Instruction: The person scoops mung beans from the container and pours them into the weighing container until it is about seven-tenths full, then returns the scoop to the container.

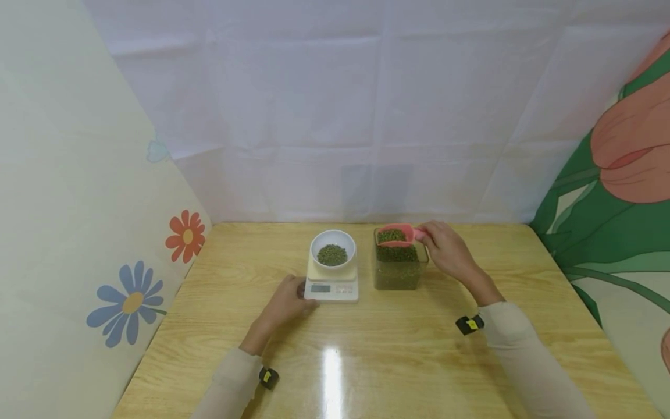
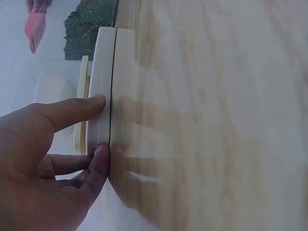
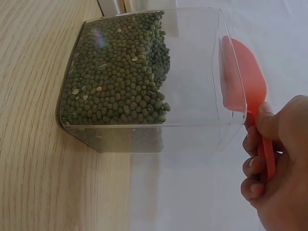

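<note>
My right hand (image 1: 449, 249) grips the handle of a pink scoop (image 3: 243, 77), which is heaped with mung beans (image 1: 391, 235) in the head view. The scoop is level at the top of a clear square container (image 3: 192, 62), partly filled with more green mung beans (image 3: 115, 72). To its left stands a white kitchen scale (image 1: 332, 291) with a small display. A white bowl (image 1: 333, 237) on its platform holds a small heap of mung beans (image 1: 332, 255). My left hand (image 1: 287, 299) holds the scale's front left corner, thumb along the front edge and fingers at the side.
A wood-grain table (image 1: 398, 361) carries everything. Close behind the container hangs a white cloth backdrop (image 1: 293, 116). Flower-patterned panels (image 1: 63, 203) flank the table left and right.
</note>
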